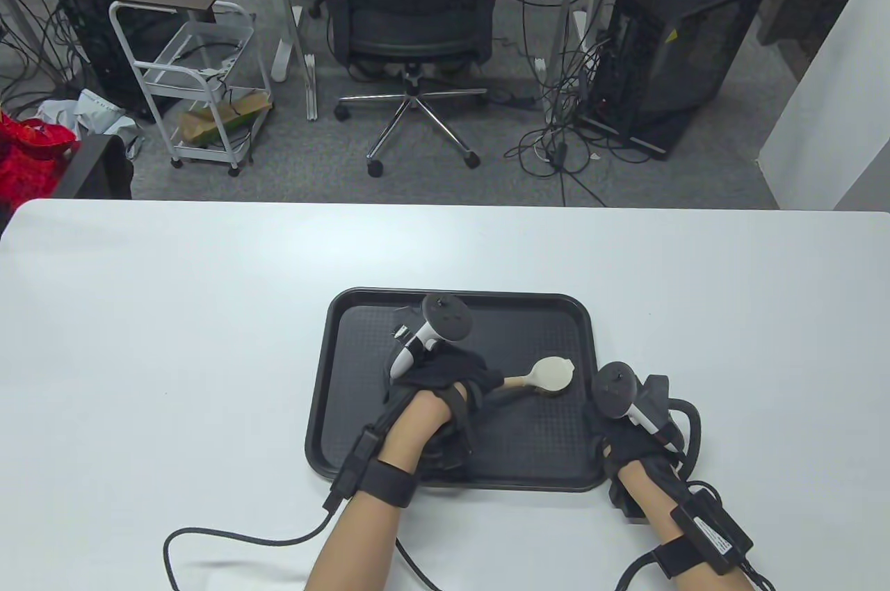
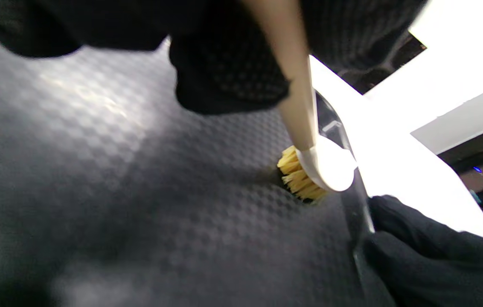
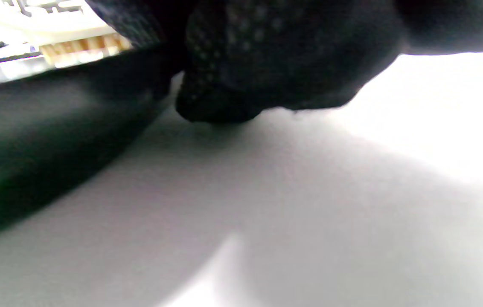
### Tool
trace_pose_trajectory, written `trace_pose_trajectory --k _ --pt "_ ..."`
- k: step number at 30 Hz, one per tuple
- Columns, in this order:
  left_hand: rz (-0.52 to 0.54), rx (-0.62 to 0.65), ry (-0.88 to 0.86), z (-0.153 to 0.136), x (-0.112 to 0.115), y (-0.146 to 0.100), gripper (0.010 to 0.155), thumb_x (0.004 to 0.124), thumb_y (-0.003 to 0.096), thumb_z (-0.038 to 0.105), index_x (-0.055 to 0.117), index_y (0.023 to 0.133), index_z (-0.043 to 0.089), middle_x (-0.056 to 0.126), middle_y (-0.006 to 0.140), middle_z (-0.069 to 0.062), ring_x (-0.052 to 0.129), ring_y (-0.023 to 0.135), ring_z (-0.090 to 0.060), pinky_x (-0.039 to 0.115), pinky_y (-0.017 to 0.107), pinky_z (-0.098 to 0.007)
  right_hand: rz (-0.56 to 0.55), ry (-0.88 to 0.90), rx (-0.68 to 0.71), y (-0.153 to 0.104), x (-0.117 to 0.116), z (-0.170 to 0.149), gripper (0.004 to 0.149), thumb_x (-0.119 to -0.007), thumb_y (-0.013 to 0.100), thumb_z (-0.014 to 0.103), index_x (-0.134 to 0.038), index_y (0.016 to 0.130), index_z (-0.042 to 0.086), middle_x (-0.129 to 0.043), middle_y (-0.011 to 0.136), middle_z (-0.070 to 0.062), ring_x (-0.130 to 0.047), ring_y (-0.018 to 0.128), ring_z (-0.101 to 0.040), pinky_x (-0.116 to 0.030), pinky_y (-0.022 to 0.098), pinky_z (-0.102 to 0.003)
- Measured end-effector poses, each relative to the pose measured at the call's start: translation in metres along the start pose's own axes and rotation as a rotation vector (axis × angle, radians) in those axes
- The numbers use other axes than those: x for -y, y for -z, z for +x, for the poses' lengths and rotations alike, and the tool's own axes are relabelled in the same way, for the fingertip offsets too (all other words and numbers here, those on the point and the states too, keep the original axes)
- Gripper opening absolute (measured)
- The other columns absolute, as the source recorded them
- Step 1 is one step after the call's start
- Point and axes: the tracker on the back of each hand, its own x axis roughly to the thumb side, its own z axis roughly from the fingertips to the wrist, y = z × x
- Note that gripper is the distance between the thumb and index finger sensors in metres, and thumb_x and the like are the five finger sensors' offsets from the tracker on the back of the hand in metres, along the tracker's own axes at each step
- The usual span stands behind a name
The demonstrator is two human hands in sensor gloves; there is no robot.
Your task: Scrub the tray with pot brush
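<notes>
A black tray (image 1: 361,313) lies on the white table. My left hand (image 1: 452,375) grips the handle of a cream pot brush (image 1: 553,374) over the tray. In the left wrist view the brush head (image 2: 327,164) presses its yellow bristles (image 2: 299,179) on the tray floor (image 2: 139,170) near the right rim. My right hand (image 1: 626,424) holds the tray's right edge. Its gloved fingers (image 2: 416,243) show at that rim in the left wrist view. In the right wrist view the fingers (image 3: 267,64) touch the table beside the tray wall (image 3: 45,128).
The white table (image 1: 174,341) spreads wide on both sides of the tray. Glove cables (image 1: 208,539) trail near the front edge. An office chair (image 1: 414,28), a white cart (image 1: 201,83) and computer towers stand on the floor beyond the table.
</notes>
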Motion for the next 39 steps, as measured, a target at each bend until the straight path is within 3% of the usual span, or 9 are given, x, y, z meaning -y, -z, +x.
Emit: trace_pose_trajectory --k 16,29,39 --pt "-0.071 -0.204 -0.008 -0.074 -0.05 -0.019 0.06 0.083 0.0395 0.054 0.084 0.082 0.011 0.103 0.049 -0.002 0.096 0.017 -0.02 0.083 0.042 -0.049 0.0 0.002 0.0 0.0 0.0 0.0 0.059 -0.075 0.047 0.036 -0.06 0.095 0.005 -0.097 0.04 -0.005 -0.096 0.016 -0.023 -0.083 0.022 -0.045" --pt "-0.001 -0.292 -0.181 -0.143 -0.082 -0.038 0.061 0.087 0.0368 0.052 0.085 0.081 0.011 0.103 0.049 -0.003 0.096 0.018 -0.021 0.082 0.043 -0.05 0.0 0.003 0.0 0.0 0.0 0.0 0.059 -0.075 0.047 0.036 -0.06 0.095 0.005 -0.097 0.04 -0.005 -0.096 0.016 -0.023 -0.083 0.022 -0.045" --pt "0.109 -0.349 -0.351 -0.202 -0.103 -0.066 0.056 0.09 0.0369 0.051 0.088 0.08 0.014 0.103 0.047 -0.003 0.095 0.018 -0.022 0.082 0.044 -0.05 0.0 0.003 -0.001 0.0 0.0 0.0 0.059 -0.075 0.047 0.036 -0.06 0.095 0.005 -0.097 0.04 -0.005 -0.096 0.016 -0.023 -0.083 0.022 -0.045"
